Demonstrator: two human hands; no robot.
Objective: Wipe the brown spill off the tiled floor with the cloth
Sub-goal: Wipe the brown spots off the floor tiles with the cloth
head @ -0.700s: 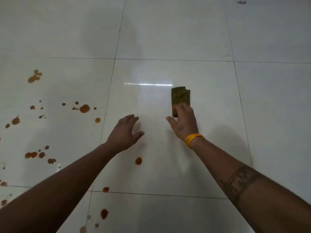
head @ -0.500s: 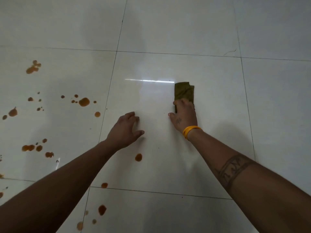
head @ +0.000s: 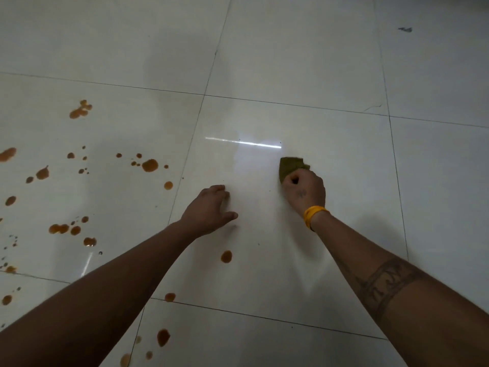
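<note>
Head view: cloth [head: 290, 166] inside right grip [head: 304, 190]

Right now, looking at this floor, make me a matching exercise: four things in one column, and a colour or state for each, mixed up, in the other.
Column one:
1. cloth
2. wristband
3. left hand
4. spill drops

Column two:
A. yellow, on the right wrist
B. brown, scattered mostly on the left tiles
C. olive green, gripped by the right hand
D. holding nothing, fingers spread toward the floor

Pairs: 1-C, 2-A, 3-D, 4-B
</note>
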